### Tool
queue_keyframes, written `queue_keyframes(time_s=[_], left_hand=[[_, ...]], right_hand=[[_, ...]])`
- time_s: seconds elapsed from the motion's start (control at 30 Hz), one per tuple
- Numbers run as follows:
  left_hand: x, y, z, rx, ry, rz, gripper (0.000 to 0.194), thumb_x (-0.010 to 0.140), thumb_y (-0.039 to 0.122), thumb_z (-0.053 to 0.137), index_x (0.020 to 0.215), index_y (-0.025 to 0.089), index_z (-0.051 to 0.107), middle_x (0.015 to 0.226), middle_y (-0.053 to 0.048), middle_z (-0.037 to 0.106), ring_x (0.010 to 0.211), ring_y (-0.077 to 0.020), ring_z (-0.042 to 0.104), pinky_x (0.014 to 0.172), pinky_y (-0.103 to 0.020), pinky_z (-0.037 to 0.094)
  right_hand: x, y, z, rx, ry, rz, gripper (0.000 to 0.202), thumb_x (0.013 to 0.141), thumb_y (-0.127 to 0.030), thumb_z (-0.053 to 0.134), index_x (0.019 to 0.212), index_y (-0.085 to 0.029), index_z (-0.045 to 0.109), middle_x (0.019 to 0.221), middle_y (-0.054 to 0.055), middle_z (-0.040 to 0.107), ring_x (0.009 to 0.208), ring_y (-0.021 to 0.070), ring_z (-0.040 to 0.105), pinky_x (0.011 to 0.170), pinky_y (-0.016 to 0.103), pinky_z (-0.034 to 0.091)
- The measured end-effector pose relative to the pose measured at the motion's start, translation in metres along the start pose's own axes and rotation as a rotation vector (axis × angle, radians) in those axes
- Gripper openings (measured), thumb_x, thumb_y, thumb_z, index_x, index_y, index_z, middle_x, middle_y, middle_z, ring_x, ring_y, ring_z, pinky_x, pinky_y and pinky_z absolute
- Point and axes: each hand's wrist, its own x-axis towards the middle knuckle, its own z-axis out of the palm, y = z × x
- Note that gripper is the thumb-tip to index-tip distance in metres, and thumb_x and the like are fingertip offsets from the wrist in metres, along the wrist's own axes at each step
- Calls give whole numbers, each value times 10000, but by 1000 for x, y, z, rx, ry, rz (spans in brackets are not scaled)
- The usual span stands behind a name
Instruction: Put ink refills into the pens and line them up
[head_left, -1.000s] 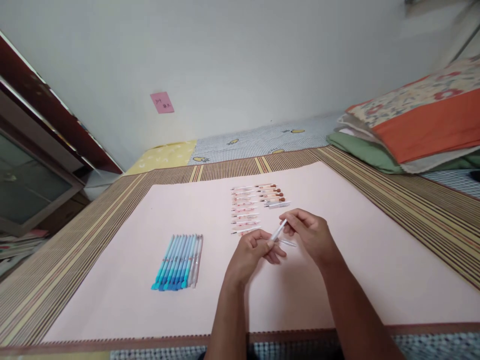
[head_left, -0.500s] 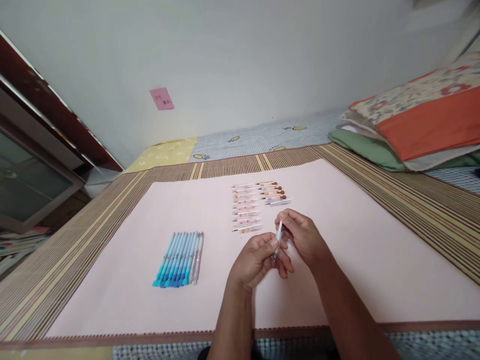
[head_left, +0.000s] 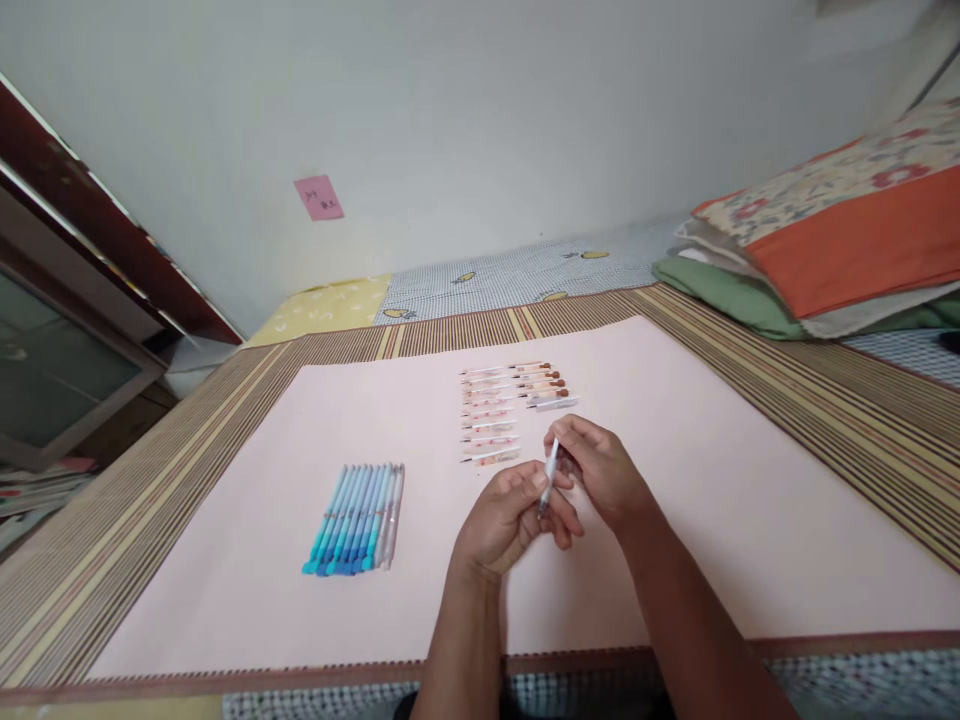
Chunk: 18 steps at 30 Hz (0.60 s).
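Note:
A slim white and clear pen part (head_left: 549, 480) is held between both hands, tilted, above the pink sheet. My left hand (head_left: 506, 515) pinches its middle with thumb and fingers. At its upper end, my right hand (head_left: 596, 465) closes its fingertips on it. Just beyond the hands lie a column of short patterned pen parts (head_left: 489, 412) and a second column with brown ends (head_left: 541, 380). On the left, several blue pens (head_left: 352, 520) lie side by side, with clear ones (head_left: 390, 520) at their right edge.
The pink sheet (head_left: 247, 600) covers a striped mat (head_left: 150, 480). Folded bedding (head_left: 862, 250) is piled at the far right. A pink note (head_left: 319, 198) is stuck to the wall behind. A cabinet (head_left: 52, 350) stands at the left.
The view has shifted slightly. Both hands still hold the white pen part, which has moved a little left and leans slightly more.

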Motion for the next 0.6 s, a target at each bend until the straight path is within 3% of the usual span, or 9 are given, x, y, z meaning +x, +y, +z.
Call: queue_keyframes(time_s=[0.17,0.27,0.43,0.6], left_hand=[[-2,5,0,75,-73,-56,387,873,475,665,1078,150,618,773,-130,739,604,-171,648,622,-266,470],[-1,6,1,71,-60,-42,367,826,432,712,1041,143,644,825,-126,720,654,-168,633,675,-279,461],[2,7,3,131,88,37,304,829,434,711,919,149,657,686,-26,603,548,-105,461,584,-245,356],[-1,12,-9,251,277,121,328,912,482,620,924,156,654,613,34,488,509,-80,327,529,-237,239]], right_hand=[[1,-5,-8,-147,25,-117,347,830,-522,678,730,-189,679,630,-1,582,539,118,477,501,243,406],[0,-8,-9,-225,-26,-140,318,840,-500,666,751,-196,699,606,-8,566,542,133,505,521,259,430],[-3,-10,-6,-192,-151,-75,284,876,-479,640,808,-208,687,548,-46,508,505,137,537,527,268,449],[2,-4,-25,-396,-82,-117,283,867,-399,650,1055,-201,726,866,38,704,820,197,646,762,322,498]])
